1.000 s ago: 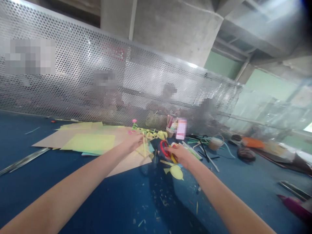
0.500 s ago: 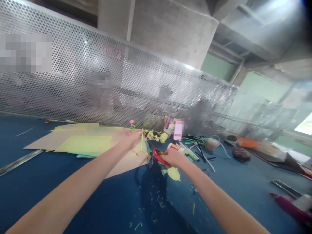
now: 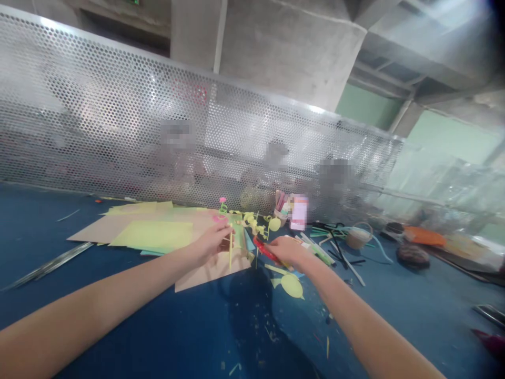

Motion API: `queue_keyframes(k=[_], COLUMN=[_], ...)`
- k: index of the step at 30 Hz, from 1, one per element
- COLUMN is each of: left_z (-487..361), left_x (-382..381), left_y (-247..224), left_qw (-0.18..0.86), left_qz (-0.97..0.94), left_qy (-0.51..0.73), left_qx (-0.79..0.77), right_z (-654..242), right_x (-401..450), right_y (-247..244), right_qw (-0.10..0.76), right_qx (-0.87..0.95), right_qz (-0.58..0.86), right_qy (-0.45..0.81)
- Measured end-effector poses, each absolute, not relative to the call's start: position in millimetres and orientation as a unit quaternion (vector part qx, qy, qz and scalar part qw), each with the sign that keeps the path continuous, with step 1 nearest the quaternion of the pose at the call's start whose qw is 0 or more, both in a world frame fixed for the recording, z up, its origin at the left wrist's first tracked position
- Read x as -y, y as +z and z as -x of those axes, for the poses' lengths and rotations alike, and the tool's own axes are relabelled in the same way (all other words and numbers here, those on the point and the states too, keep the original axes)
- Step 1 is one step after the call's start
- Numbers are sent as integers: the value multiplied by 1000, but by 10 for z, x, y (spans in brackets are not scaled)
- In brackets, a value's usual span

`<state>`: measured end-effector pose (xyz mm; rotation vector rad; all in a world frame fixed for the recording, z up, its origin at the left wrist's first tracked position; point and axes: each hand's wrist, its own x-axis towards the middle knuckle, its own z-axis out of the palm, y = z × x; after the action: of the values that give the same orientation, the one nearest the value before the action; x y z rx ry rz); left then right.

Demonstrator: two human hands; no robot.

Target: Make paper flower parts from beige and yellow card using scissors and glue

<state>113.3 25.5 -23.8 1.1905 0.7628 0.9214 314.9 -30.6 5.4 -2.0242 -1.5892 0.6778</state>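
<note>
My left hand [image 3: 213, 242] is closed, pinching a narrow yellow paper strip [image 3: 231, 258] that hangs upright from the fingertips over the brown paper sheet [image 3: 197, 280]. My right hand [image 3: 287, 249] grips red-handled scissors [image 3: 265, 249], held a short way right of the strip; their blades are hard to make out. Just beyond both hands stand curled yellow paper pieces [image 3: 252, 221] and a yellow paper leaf [image 3: 274, 225]. Nearer to me, below the right hand, another yellow paper shape [image 3: 292, 286] lies on the blue table [image 3: 189, 337].
Yellow paper sheets [image 3: 158, 237] lie at left beside a metal ruler [image 3: 51, 266]. A small pink flower [image 3: 223, 200] stands at the back. Right of my hands are pens [image 3: 317, 250], black strips [image 3: 343, 258] and a small basket [image 3: 357, 238]. A perforated metal screen [image 3: 130, 116] borders the table's back.
The view has swung slightly, shifting the table things rightward. The yellow strip now hangs lower from my left hand. The scissors in my right hand have turned and tilt toward upper left.
</note>
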Motion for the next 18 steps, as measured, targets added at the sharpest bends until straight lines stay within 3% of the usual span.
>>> queue_keyframes(k=[6,10,15,18], left_z=[-1180,-1215,-1225,-1271], left_x=[85,157,158,205], left_y=[-235,-258,-234,-177], left_qw=[669,661,637,616], left_qz=[-569,-591,-610,-623], left_qy=[376,369,387,404], left_qx=[-294,-278,-269,-262], right_z=[-2779,-2665,-2720,-2800], right_x=[415,502,709,876], right_y=[-68,-51,111,118], right_qw=[173,160,187,217], right_qx=[621,644,700,727], right_qz=[760,747,686,623], right_qy=[77,33,73,189])
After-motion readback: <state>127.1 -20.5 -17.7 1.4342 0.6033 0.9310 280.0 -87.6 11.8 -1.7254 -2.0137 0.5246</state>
